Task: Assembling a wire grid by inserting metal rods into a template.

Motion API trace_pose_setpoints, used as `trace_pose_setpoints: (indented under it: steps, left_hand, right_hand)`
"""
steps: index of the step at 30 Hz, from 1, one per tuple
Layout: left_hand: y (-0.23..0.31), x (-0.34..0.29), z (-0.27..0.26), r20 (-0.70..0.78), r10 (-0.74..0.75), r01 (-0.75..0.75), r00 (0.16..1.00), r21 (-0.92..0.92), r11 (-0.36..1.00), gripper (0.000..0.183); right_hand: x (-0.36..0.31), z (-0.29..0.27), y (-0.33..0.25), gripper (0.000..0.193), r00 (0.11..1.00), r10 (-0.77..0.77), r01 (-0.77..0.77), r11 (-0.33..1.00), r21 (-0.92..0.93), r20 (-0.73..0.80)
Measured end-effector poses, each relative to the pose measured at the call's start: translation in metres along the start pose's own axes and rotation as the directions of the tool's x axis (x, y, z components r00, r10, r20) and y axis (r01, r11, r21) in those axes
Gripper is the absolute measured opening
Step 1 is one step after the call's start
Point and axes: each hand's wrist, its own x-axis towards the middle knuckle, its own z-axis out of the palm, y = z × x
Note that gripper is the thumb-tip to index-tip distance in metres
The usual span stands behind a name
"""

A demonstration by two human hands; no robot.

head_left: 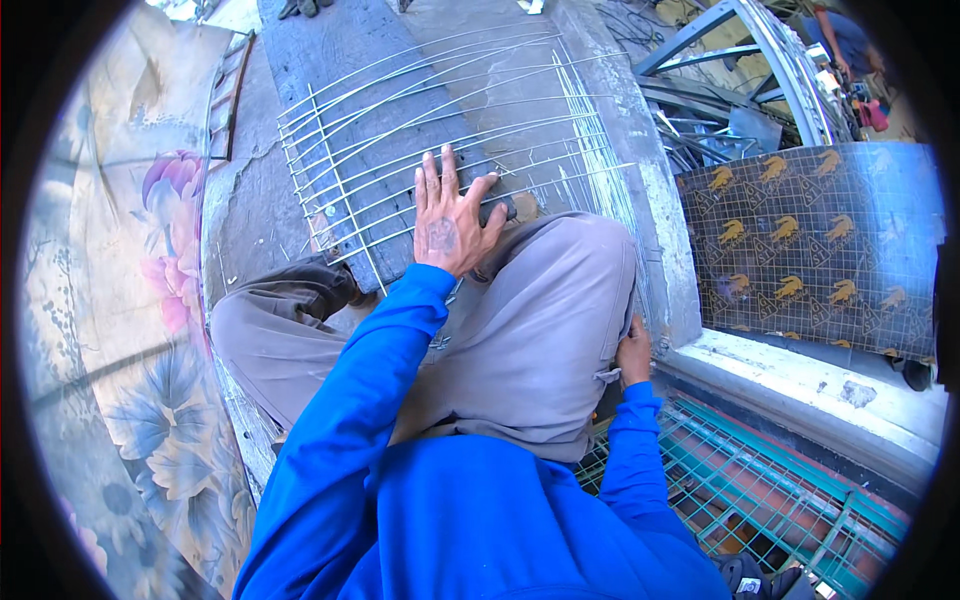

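Observation:
My left hand (452, 228) lies palm down with its fingers spread on a mesh of thin metal rods (345, 190). Long rods run across it; shorter cross rods sit at its left end, and the right ends stay loose. Beneath the mesh is a dark, worn plank (390, 80). Low beside my right thigh is my right hand (634, 355); its fingers are mostly hidden behind my leg, so any hold is out of sight. A bundle of thin, straight rods (600, 160) stretches along the ground past my right knee.
Floral sheeting (175, 280) hangs at the left. On the right stand a grey metal frame (690, 35) and a dark patterned panel (810, 250). Green wire grating (740, 490) lies at lower right. Another person (845, 45) is at the far right.

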Motion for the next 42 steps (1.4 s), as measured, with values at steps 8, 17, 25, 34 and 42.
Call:
trace_pose_setpoints:
  steps: [8,17,25,34,42]
  left_hand:
    - [0.000,-0.001,0.000,0.004,-0.001,0.001,1.000,0.006,1.000,0.044]
    - [0.002,-0.001,0.000,0.000,0.007,-0.007,1.000,0.011,1.000,0.046]
    - [0.000,-0.002,0.000,0.023,-0.001,0.001,1.000,0.032,0.999,0.047]
    - [-0.001,-0.002,0.000,0.006,0.008,-0.008,1.000,0.040,0.999,0.046]
    - [0.000,-0.001,0.001,-0.003,0.008,-0.007,1.000,0.022,1.000,0.045]
  right_hand:
    - [-0.003,0.006,-0.005,0.027,0.995,-0.075,0.069,0.994,-0.087,-0.071]
    - [0.004,0.003,-0.003,0.027,0.983,-0.142,0.127,0.984,-0.129,-0.119]
    - [0.006,-0.016,-0.041,0.025,0.996,-0.063,0.058,0.995,-0.085,-0.058]
    - [0.015,-0.018,-0.075,0.030,0.999,0.024,-0.028,0.990,-0.139,-0.029]
    - [0.052,0.000,-0.034,0.031,0.991,-0.125,0.125,0.992,-0.014,0.038]
